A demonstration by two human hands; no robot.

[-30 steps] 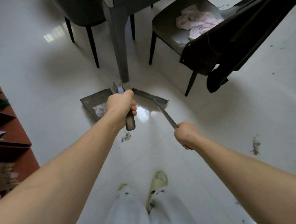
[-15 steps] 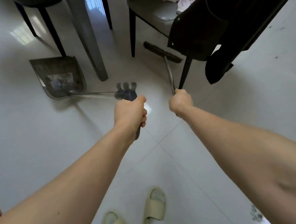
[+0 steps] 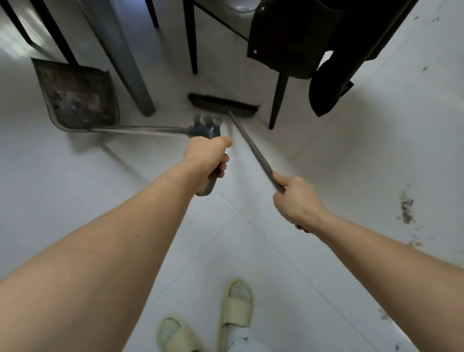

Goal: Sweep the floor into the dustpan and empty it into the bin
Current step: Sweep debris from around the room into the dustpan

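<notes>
Judging from debris in the dustpan [image 3: 79, 97], sweeping is underway, with its handle clasped by the left hand [image 3: 208, 156], the broom [image 3: 253, 147] by the right hand [image 3: 296, 200], dirt patches [image 3: 406, 209] left.

open tiled floor [image 3: 338, 164] ahead, table leg [image 3: 124, 58] between dustpan [image 3: 79, 94] and broom [image 3: 223, 105], chair legs [image 3: 277, 102] crowding behind

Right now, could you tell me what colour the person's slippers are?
Pale cream-beige, both slippers, seen clearly in the head view.
</notes>
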